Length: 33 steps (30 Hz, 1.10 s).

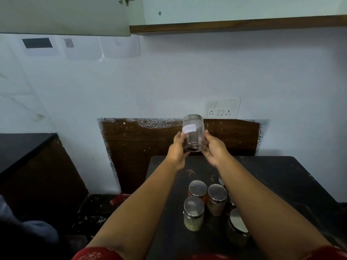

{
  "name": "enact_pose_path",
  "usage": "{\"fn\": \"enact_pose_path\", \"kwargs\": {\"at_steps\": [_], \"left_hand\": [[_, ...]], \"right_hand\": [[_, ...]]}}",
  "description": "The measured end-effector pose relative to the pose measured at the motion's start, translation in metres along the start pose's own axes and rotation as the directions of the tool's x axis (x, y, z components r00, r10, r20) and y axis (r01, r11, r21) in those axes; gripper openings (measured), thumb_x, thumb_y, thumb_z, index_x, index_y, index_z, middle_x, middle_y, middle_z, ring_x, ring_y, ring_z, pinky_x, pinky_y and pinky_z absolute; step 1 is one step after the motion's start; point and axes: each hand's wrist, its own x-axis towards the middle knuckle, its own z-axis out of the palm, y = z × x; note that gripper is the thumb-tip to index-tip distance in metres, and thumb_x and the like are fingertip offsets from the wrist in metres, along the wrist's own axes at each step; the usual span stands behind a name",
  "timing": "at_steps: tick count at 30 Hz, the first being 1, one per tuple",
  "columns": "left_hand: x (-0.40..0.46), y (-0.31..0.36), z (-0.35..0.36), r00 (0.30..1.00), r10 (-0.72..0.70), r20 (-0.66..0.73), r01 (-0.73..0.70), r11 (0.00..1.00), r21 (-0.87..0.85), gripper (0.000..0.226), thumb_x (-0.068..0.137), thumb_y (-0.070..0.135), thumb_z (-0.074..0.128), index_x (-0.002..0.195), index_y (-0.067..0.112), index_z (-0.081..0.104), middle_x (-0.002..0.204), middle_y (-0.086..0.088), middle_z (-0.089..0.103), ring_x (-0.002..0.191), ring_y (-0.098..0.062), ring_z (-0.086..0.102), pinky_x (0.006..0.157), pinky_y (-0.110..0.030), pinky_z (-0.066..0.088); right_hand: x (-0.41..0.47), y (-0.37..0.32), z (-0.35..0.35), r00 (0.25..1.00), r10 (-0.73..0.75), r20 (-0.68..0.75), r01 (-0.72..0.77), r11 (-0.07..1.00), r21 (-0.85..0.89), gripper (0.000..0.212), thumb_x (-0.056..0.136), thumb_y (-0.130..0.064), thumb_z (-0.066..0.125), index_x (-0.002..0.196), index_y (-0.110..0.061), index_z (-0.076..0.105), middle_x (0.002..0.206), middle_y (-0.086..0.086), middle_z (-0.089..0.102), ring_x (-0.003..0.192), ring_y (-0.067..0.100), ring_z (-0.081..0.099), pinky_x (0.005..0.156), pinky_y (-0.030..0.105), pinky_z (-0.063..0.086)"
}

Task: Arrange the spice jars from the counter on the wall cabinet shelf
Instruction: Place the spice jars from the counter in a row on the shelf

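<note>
On my far left I see a dark side surface [22, 147], and above it an open cabinet door [63, 15] with papers [80, 46] stuck on the wall below. Moving right, my left hand [177, 149] curls round the left side of a clear spice jar [193, 133], which I hold up in the air above the back edge of the counter [281, 177], in front of a brown wall panel [142, 139]. The jar stands upright with a steel lid and a white handwritten label. My right hand [216, 149] grips its right side. Below, between my forearms, three steel-lidded jars [204, 203] stand close together on the counter, with another jar [237, 228] against my right forearm. A switch plate [223, 107] sits on the wall, and the wall cabinet [234, 15] hangs above.
</note>
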Motion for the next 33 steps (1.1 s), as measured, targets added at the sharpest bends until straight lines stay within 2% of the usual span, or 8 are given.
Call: {"fn": "enact_pose_path", "kwargs": {"at_steps": [4, 9, 15, 18, 21, 25, 29, 33], "left_hand": [[0.011, 0.009, -0.012, 0.99, 0.113, 0.085, -0.115, 0.993, 0.025, 0.047, 0.101, 0.028, 0.048, 0.146, 0.026, 0.036, 0.136, -0.005, 0.056, 0.124, -0.022, 0.055, 0.106, -0.041, 0.043], [0.024, 0.017, -0.012, 0.988, 0.13, 0.083, -0.126, 0.991, -0.05, 0.043, 0.104, 0.018, 0.04, 0.145, 0.027, 0.041, 0.139, -0.003, 0.055, 0.126, -0.018, 0.052, 0.105, -0.036, 0.043], [0.04, 0.038, -0.012, 0.985, 0.167, 0.042, -0.167, 0.986, -0.01, 0.042, 0.103, 0.014, 0.041, 0.144, 0.023, 0.043, 0.135, -0.004, 0.058, 0.122, -0.019, 0.056, 0.104, -0.037, 0.046], [0.047, 0.051, -0.01, 0.98, 0.199, -0.007, -0.198, 0.978, 0.066, 0.039, 0.102, 0.017, 0.044, 0.141, 0.021, 0.046, 0.135, -0.007, 0.058, 0.124, -0.022, 0.055, 0.109, -0.043, 0.041], [0.047, 0.088, -0.002, 0.934, 0.358, -0.021, -0.353, 0.929, 0.113, 0.033, 0.104, 0.021, 0.041, 0.136, 0.015, 0.049, 0.129, -0.008, 0.06, 0.119, -0.021, 0.058, 0.093, -0.03, 0.052], [0.046, 0.166, 0.018, 0.773, 0.633, 0.032, -0.628, 0.759, 0.172, 0.03, 0.104, 0.028, 0.04, 0.131, 0.022, 0.051, 0.126, 0.001, 0.06, 0.117, -0.012, 0.058, 0.097, -0.028, 0.049], [0.058, 0.254, 0.037, 0.601, 0.798, 0.049, -0.789, 0.583, 0.194, 0.027, 0.105, 0.025, 0.036, 0.128, 0.025, 0.052, 0.122, 0.004, 0.062, 0.115, -0.01, 0.058, 0.098, -0.028, 0.049], [0.078, 0.34, 0.047, 0.511, 0.847, 0.144, -0.809, 0.418, 0.413, 0.031, 0.104, 0.025, 0.038, 0.131, 0.017, 0.052, 0.118, 0.001, 0.063, 0.105, -0.009, 0.061, 0.089, -0.025, 0.053]], "right_hand": [[0.01, -0.001, 0.012, 0.992, -0.105, 0.07, 0.115, 0.98, -0.165, 0.032, 0.101, -0.04, 0.042, 0.113, -0.019, 0.062, 0.102, 0.002, 0.072, 0.096, 0.015, 0.067, 0.08, 0.029, 0.052], [0.025, 0.002, 0.02, 0.968, -0.166, 0.186, 0.205, 0.955, -0.215, 0.061, 0.079, -0.034, 0.077, 0.133, -0.019, 0.054, 0.12, 0.001, 0.068, 0.116, 0.016, 0.06, 0.104, 0.036, 0.043], [0.038, -0.015, 0.034, 0.963, -0.173, 0.206, 0.22, 0.947, -0.232, 0.05, 0.083, -0.028, 0.074, 0.128, -0.023, 0.055, 0.116, -0.003, 0.066, 0.111, 0.01, 0.057, 0.099, 0.028, 0.039], [0.046, -0.022, 0.042, 0.963, -0.188, 0.194, 0.242, 0.919, -0.311, 0.065, 0.074, -0.037, 0.08, 0.132, -0.023, 0.054, 0.119, -0.004, 0.065, 0.118, 0.014, 0.056, 0.106, 0.035, 0.039], [0.049, -0.052, 0.059, 0.94, -0.292, 0.174, 0.339, 0.843, -0.417, 0.077, 0.065, -0.05, 0.082, 0.132, -0.026, 0.052, 0.116, -0.007, 0.067, 0.114, 0.013, 0.059, 0.099, 0.035, 0.046], [0.035, -0.124, 0.099, 0.778, -0.595, 0.201, 0.61, 0.643, -0.463, 0.073, 0.07, -0.046, 0.082, 0.132, -0.023, 0.051, 0.109, -0.011, 0.066, 0.101, 0.008, 0.064, 0.088, 0.023, 0.051], [0.022, -0.199, 0.145, 0.408, -0.868, 0.283, 0.827, 0.22, -0.516, 0.076, 0.067, -0.052, 0.082, 0.129, -0.02, 0.052, 0.098, -0.012, 0.064, 0.085, -0.001, 0.063, 0.074, 0.012, 0.052], [0.036, -0.264, 0.185, 0.441, -0.862, 0.249, 0.812, 0.266, -0.519, 0.081, 0.069, -0.058, 0.078, 0.134, -0.019, 0.05, 0.109, -0.006, 0.064, 0.093, 0.008, 0.064, 0.076, 0.018, 0.051]]}}
